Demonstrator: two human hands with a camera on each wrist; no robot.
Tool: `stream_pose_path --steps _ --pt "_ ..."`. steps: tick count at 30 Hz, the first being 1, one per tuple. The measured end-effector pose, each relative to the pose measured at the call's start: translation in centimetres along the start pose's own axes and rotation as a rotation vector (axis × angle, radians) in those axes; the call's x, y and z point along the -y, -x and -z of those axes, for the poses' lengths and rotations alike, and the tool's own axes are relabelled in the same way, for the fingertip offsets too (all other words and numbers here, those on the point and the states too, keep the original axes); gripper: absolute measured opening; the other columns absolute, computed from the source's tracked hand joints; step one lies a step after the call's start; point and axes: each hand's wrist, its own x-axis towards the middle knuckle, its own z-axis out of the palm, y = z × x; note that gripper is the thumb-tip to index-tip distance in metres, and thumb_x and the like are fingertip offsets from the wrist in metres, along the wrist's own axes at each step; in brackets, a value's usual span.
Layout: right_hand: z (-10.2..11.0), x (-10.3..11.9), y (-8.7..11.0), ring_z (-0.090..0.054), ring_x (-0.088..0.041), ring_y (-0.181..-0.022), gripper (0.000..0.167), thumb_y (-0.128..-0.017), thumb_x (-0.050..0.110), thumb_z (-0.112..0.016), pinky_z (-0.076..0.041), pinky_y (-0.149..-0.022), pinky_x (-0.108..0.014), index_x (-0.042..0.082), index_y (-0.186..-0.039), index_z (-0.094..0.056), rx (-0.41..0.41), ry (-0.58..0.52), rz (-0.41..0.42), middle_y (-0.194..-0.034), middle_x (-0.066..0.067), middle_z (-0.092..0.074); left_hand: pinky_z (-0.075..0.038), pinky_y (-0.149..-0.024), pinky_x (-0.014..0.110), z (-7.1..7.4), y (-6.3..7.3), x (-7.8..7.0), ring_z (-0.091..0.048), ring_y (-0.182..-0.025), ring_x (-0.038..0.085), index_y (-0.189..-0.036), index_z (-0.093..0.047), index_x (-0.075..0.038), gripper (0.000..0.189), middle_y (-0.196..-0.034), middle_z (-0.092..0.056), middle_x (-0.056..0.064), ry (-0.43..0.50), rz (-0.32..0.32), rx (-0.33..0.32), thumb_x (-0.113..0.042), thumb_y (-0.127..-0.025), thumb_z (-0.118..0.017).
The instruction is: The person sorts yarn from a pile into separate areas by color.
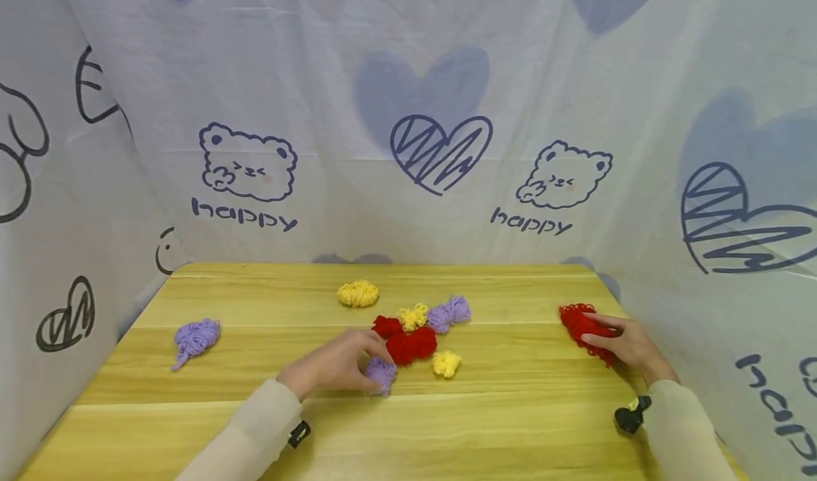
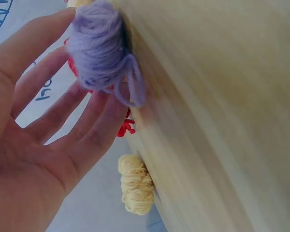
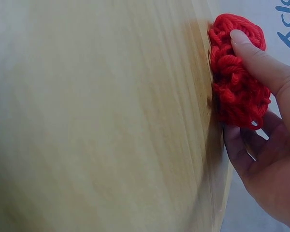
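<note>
My left hand [image 1: 341,362] is at the near left of a cluster of yarn, its thumb and fingers around a small purple yarn bundle [image 1: 381,377]. In the left wrist view the thumb tip is at the edge of this purple bundle [image 2: 97,46], with the fingers curving behind it and a loose loop trailing. Over at the table's right side, my right hand [image 1: 628,345] holds a red yarn bundle [image 1: 584,330]. The right wrist view has the thumb pressed on the red bundle [image 3: 237,77] and the other fingers on its far side, partly hidden.
Just beyond the left hand lie red yarn bundles [image 1: 411,346], a purple one [image 1: 449,314] and small yellow ones [image 1: 447,363]. Another yellow bundle [image 1: 358,294] sits farther back, a purple one [image 1: 196,340] at far left. Printed cloth [image 1: 332,204] encloses the wooden table [image 1: 510,424].
</note>
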Motion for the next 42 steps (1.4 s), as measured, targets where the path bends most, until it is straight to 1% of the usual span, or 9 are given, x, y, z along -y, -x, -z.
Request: stream_pose_path --steps 6,14,16,20,26,28,31,37,42 --pt "-0.1 -0.1 0.0 -0.033 -0.058 -0.138 0.082 -0.091 0.05 -0.076 -0.037 -0.114 -0.07 0.008 -0.154 -0.044 0.003 -0.003 -0.019 -0.159 -0.039 -0.03 -0.058 -0.095 0.036 -0.5 0.1 0.0 -0.064 -0.114 0.02 -0.114 -0.08 -0.016 0.034 -0.124 -0.071 0.002 -0.014 0.002 0.011 -0.015 -0.081 -0.088" --pt "0.0 0.1 0.2 -0.033 -0.057 -0.137 0.081 -0.092 0.048 -0.075 -0.038 -0.113 -0.07 0.007 -0.154 -0.043 0.005 -0.014 -0.006 -0.159 -0.039 -0.03 -0.058 -0.086 0.03 -0.6 0.2 -0.1 -0.062 -0.1 0.008 -0.112 -0.08 -0.015 0.034 -0.115 -0.073 -0.002 -0.006 -0.031 0.011 -0.01 -0.08 -0.087" --pt "0.0 0.1 0.2 -0.033 -0.057 -0.137 0.081 -0.092 0.048 -0.075 -0.037 -0.113 -0.07 0.007 -0.154 -0.043 0.006 -0.013 -0.013 -0.159 -0.039 -0.03 -0.058 -0.087 0.031 -0.6 0.2 -0.1 -0.062 -0.1 0.01 -0.112 -0.08 -0.015 0.034 -0.115 -0.074 -0.002 -0.009 -0.035 0.009 -0.01 -0.079 -0.087" --pt "0.0 0.0 0.1 -0.032 -0.057 -0.137 0.084 -0.091 0.051 -0.075 -0.037 -0.113 -0.07 0.007 -0.155 -0.043 0.002 -0.006 -0.022 -0.159 -0.038 -0.03 -0.058 -0.092 0.035 -0.5 0.4 -0.1 -0.064 -0.107 0.015 -0.113 -0.081 -0.016 0.035 -0.117 -0.075 -0.002 -0.025 -0.039 -0.001 -0.011 -0.079 -0.087" --pt "-0.1 -0.1 0.0 -0.033 -0.057 -0.137 0.084 -0.091 0.051 -0.075 -0.037 -0.113 -0.07 0.006 -0.154 -0.043 -0.004 0.005 -0.009 -0.159 -0.039 -0.031 -0.058 -0.089 0.034 -0.3 0.8 0.1 -0.064 -0.103 0.014 -0.112 -0.081 -0.017 0.033 -0.114 -0.073 -0.003 -0.027 -0.065 -0.028 -0.013 -0.079 -0.087" --pt "-0.1 0.0 0.0 -0.032 -0.057 -0.137 0.084 -0.091 0.05 -0.075 -0.037 -0.114 -0.07 0.006 -0.154 -0.043 -0.002 -0.001 -0.012 -0.159 -0.039 -0.03 -0.058 -0.09 0.033 -0.1 1.0 0.2 -0.064 -0.104 0.014 -0.111 -0.081 -0.016 0.032 -0.115 -0.073 -0.003 -0.017 -0.066 -0.038 -0.013 -0.08 -0.088" --pt "0.0 0.1 0.0 -0.032 -0.058 -0.137 0.083 -0.091 0.049 -0.075 -0.036 -0.114 -0.07 0.006 -0.154 -0.043 0.004 0.0 -0.01 -0.159 -0.039 -0.029 -0.057 -0.092 0.032 0.2 1.4 0.6 -0.064 -0.106 0.014 -0.111 -0.081 -0.015 0.031 -0.115 -0.072 -0.003 0.0 -0.057 -0.048 -0.012 -0.08 -0.087" --pt "0.1 0.1 -0.1 -0.032 -0.058 -0.137 0.086 -0.09 0.051 -0.076 -0.035 -0.114 -0.072 0.006 -0.155 -0.042 0.004 0.011 -0.023 -0.159 -0.04 -0.028 -0.058 -0.09 0.033 1.0 2.3 1.4 -0.065 -0.103 0.015 -0.111 -0.08 -0.013 0.033 -0.111 -0.072 -0.001 0.0 -0.04 -0.065 -0.009 -0.079 -0.087" --pt "0.0 0.1 -0.1 -0.033 -0.058 -0.136 0.086 -0.09 0.051 -0.076 -0.036 -0.113 -0.072 0.006 -0.155 -0.041 -0.002 0.018 -0.024 -0.158 -0.04 -0.028 -0.059 -0.09 0.034 1.6 3.2 2.3 -0.065 -0.102 0.015 -0.111 -0.08 -0.014 0.034 -0.109 -0.071 -0.002 0.0 -0.004 -0.079 -0.009 -0.078 -0.087"
